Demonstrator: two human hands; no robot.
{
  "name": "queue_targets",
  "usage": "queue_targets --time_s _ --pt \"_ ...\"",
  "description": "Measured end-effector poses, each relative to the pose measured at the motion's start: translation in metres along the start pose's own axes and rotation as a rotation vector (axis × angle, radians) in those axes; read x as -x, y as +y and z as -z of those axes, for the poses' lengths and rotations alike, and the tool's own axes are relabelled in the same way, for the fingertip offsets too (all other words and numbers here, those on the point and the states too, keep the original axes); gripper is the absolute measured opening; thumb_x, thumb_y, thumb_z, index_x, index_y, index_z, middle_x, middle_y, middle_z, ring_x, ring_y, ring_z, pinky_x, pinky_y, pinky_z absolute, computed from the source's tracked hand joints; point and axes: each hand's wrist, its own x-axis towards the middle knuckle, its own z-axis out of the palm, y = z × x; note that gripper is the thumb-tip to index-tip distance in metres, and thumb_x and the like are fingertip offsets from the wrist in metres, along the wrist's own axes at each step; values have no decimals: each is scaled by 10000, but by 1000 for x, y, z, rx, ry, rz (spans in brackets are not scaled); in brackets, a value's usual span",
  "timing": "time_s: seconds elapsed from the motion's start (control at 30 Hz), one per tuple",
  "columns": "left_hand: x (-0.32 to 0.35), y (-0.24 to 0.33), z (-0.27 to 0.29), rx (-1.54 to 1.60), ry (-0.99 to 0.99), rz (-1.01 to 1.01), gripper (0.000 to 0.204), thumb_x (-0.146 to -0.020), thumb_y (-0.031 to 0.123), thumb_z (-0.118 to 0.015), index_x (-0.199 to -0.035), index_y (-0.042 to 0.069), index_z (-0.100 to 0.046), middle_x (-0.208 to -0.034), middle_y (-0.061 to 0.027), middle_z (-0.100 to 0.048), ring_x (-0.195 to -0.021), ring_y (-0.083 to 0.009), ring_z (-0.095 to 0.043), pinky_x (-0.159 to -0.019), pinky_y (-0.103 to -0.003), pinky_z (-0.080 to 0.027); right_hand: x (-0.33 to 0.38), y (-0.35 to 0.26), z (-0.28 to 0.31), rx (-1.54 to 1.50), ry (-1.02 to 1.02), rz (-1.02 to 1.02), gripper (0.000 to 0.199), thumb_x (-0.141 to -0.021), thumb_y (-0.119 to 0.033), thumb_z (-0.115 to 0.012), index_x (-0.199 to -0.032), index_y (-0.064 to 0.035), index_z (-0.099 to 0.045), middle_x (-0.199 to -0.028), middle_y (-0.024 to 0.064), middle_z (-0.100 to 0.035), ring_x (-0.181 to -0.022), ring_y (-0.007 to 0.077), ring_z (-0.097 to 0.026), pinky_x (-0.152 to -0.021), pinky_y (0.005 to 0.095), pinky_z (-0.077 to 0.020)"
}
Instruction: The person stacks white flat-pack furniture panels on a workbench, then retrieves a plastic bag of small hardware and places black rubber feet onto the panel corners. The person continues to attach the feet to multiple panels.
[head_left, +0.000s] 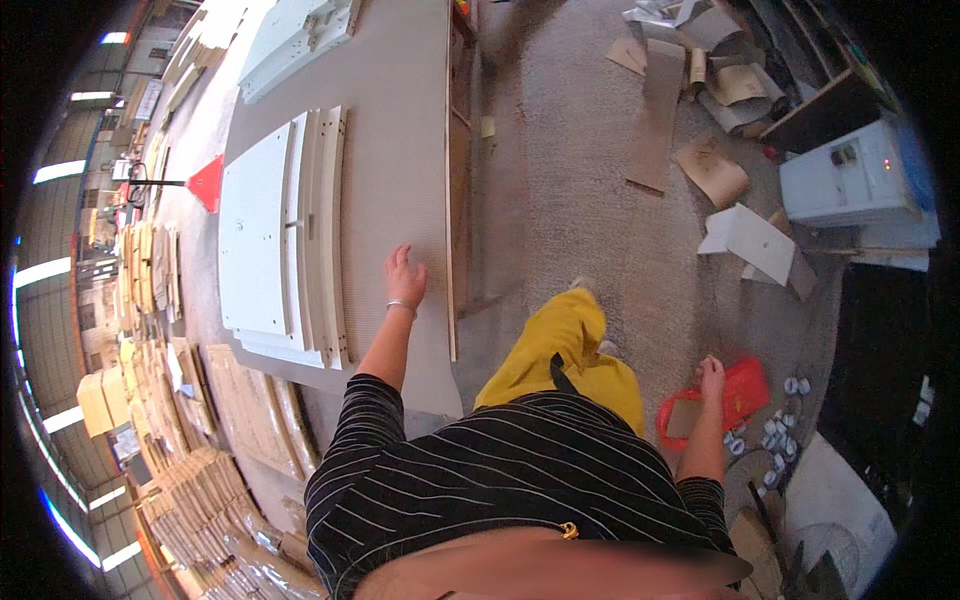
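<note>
My left hand (405,280) is over the cardboard-covered work surface (395,170), its fingers spread and slightly bent, with nothing in them. A bracelet circles that wrist. Left of this hand lies a stack of white boards (258,225), the layers offset and several small holes along their edges. My right hand (711,378) hangs low at my right side, fingers curled in, and no object shows in it. Below it on the floor is a red plastic bag or basket (745,388) with a brown piece inside; whether they touch cannot be told.
A second white board stack (290,45) lies farther along the surface. Wooden edging (453,230) borders its right side. Torn cardboard (712,170) litters the floor at right, near a white cabinet-like box (850,180). Small white rolls (778,435) lie beside the red item. Flat cartons (215,515) are piled at left.
</note>
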Motion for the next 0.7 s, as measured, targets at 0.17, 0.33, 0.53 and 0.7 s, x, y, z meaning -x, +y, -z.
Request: queue_targets --time_s 0.17,0.33,0.53,0.7 --pt "-76 -13 17 -151 48 120 551 -767 171 -630 -1275 63 -443 -1356 -176 -391 -1248 -334 -376 -1039 -432 -334 -47 -13 -71 225 -141 13 205 -913 -206 -520 -1046 -71 -599 -728 -2 -557 -599 111 -523 -530 273 -437" --pt "-224 7 -2 -306 85 16 547 -768 175 -611 -1278 81 -438 -1347 -182 -394 -1248 -340 -372 -1033 -450 -331 -71 -69 -144 92 -166 -306 202 -919 -236 -518 -1001 -72 -601 -675 -9 -531 -577 109 -504 -529 263 -417" --pt "-417 68 -2 -247 143 -303 521 -778 174 -593 -1269 100 -434 -1334 -151 -412 -1201 -346 -401 -1012 -454 -339 -177 -221 -275 223 -171 -139 306 -920 -256 -525 -1128 -33 -547 -816 35 -575 -629 110 -515 -530 237 -414" --pt "-539 83 -22 -225 129 -225 523 -807 210 -583 -1294 104 -424 -1358 -149 -403 -1220 -354 -394 -1033 -453 -313 -300 -359 -451 72 -434 -52 386 -925 -248 -536 -1254 -53 -488 -974 72 -589 -721 117 -570 -580 241 -471"
